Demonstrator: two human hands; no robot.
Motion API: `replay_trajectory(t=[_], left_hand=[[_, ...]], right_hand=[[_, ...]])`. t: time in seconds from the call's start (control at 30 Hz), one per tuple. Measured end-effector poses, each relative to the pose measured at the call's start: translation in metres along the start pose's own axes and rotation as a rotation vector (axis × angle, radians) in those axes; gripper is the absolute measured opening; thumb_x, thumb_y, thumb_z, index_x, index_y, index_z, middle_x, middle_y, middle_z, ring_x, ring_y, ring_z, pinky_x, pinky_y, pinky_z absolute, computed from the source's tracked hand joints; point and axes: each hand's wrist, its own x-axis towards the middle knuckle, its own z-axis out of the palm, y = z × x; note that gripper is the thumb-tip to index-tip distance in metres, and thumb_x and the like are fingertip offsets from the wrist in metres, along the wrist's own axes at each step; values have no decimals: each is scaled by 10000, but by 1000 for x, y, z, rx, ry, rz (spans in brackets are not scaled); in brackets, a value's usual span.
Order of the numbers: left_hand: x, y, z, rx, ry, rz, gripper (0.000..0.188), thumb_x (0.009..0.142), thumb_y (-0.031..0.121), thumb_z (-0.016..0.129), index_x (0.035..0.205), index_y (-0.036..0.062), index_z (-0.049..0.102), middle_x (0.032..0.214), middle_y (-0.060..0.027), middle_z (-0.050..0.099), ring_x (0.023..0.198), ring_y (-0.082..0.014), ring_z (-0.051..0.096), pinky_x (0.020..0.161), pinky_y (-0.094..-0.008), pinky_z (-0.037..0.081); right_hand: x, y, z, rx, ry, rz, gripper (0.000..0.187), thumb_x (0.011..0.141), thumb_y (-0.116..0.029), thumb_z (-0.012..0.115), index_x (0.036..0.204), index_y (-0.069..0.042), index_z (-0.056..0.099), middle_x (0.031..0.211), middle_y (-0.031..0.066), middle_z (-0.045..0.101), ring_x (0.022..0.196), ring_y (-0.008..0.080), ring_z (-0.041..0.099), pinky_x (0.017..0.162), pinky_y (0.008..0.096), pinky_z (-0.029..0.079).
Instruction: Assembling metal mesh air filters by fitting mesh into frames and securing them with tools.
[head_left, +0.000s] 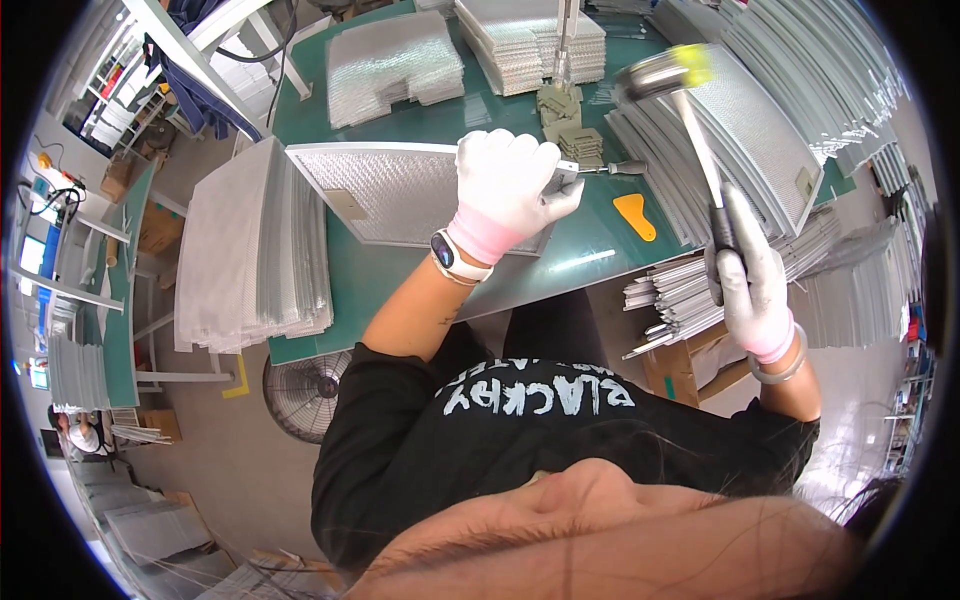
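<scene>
My left hand [505, 185], in a white glove with a pink cuff, is closed at the far right corner of a thin silver framed mesh panel [400, 195]. A small grey metal end shows between its thumb and forefinger; the fingers cover the rest of that corner. My right hand [750, 290], gloved alike, is wrapped round the black grip of a mallet [700, 140]. Raised above the stacks on the right, the mallet has a pale shaft and a metallic head with a yellow end, blurred by motion.
Small olive-green plates [575, 130] lie beyond my left hand, beside a screwdriver [628, 168]. Nearer is a yellow scraper-like piece [634, 217]. Silver panels are stacked left [255, 250], right [750, 130] and at the back [395, 65] of the green table [350, 325]. A floor fan [305, 395] stands below.
</scene>
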Motion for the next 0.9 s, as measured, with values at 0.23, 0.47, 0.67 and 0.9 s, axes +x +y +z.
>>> replay_trajectory(t=[0.23, 0.47, 0.67, 0.9], left_hand=[[-3, 5, 1, -38, 158, 31, 307, 618, 331, 814, 660, 163, 561, 633, -10, 460, 609, -221, 482, 624, -381, 355], [-5, 18, 6, -28, 216, 3, 296, 650, 300, 787, 664, 154, 529, 660, -19, 426, 654, -229, 448, 711, -395, 333], [-9, 14, 8, -2, 229, 16, 259, 651, 259, 774, 680, 153, 539, 660, -16, 434, 656, -233, 452, 705, -404, 331], [-13, 1, 2, -118, 225, 88, 283, 626, 296, 766, 618, 172, 511, 634, -12, 430, 629, -239, 440, 666, -405, 326]], right_hand=[[9, 55, 48, -76, -142, -18, 547, 897, -13, 514, 1438, -69, 455, 1108, 255, 647, 965, 395, 655, 841, 415, 517], [67, 157, 140, -573, 7, -169, 520, 852, -142, 640, 1362, -155, 537, 1184, 235, 563, 1022, 408, 572, 876, 468, 484], [227, -48, 22, 267, 751, -671, 688, 912, -198, 658, 1468, 35, 328, 1405, 213, 467, 1286, 304, 474, 1101, 372, 350], [257, -67, 17, 361, 704, -716, 692, 928, -196, 646, 1508, -40, 301, 1436, 178, 455, 1288, 280, 479, 1097, 351, 358]])
